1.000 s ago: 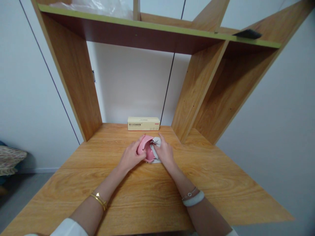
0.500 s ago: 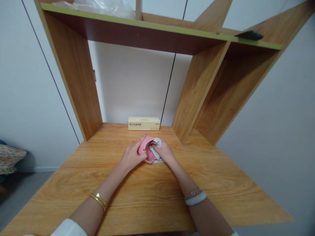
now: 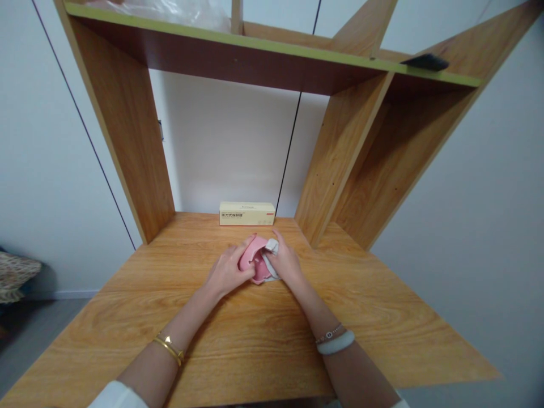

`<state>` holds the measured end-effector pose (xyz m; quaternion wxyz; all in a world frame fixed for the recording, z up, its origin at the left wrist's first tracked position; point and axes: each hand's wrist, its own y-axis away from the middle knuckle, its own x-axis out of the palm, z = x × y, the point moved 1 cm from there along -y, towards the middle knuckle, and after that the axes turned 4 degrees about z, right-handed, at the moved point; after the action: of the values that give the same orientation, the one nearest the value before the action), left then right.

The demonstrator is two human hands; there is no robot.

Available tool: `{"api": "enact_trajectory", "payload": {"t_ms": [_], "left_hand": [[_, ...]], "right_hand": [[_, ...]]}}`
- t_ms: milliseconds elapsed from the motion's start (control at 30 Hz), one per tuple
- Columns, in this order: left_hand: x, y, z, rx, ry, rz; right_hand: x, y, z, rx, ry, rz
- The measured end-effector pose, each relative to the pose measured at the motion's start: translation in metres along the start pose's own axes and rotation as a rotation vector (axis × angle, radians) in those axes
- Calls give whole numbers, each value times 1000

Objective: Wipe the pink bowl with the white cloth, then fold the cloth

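shiny, uneven-rimmed pink bowl (image 3: pixel 261 271), left grip (image 3: pixel 228 271) clamped on it, right grip (image 3: pixel 286 265) clutching pale cloth (image 3: pixel 271 246)

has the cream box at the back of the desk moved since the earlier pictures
No, the cream box keeps the same spot left of the wooden divider; only the view shifts slightly.
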<state>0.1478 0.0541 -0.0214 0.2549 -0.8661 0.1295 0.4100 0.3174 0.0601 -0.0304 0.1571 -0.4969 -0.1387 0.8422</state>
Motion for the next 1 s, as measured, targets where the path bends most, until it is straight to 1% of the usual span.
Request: {"api": "enact_trajectory", "payload": {"t_ms": [67, 167, 233, 333, 400, 467, 567, 667, 767, 867, 933, 1000], "left_hand": [[-1, 1, 0, -31, 13, -17], [0, 2, 1, -97, 93, -69], [4, 2, 2, -112, 159, -72], [12, 2, 3, -66, 251, -61], [14, 1, 3, -32, 281, -89], [13, 0, 4, -37, 271, -120], [9, 1, 4, -93, 203, -109], [6, 3, 2, -103, 146, -62], [7, 4, 1, -81, 119, -19], [7, 5, 0, -86, 83, 16], [7, 5, 1, -81, 75, 25], [6, 4, 2, -86, 97, 16]], "right_hand": [[4, -2, -5, 20, -88, 18], [10, -3, -9, 55, -225, -23], [15, -4, -10, 80, -325, -41], [22, -4, -7, 86, -443, -3], [25, -4, -5, 65, -473, 10], [23, -3, -2, 51, -433, -28], [13, -1, 1, 69, -234, -106], [1, 2, 4, 38, -25, -106], [-5, 3, 4, -17, 68, -97], [-1, 2, 0, 37, 56, -57], [5, 0, -4, 77, -39, -11], [10, -3, -8, 82, -170, 8]]}}
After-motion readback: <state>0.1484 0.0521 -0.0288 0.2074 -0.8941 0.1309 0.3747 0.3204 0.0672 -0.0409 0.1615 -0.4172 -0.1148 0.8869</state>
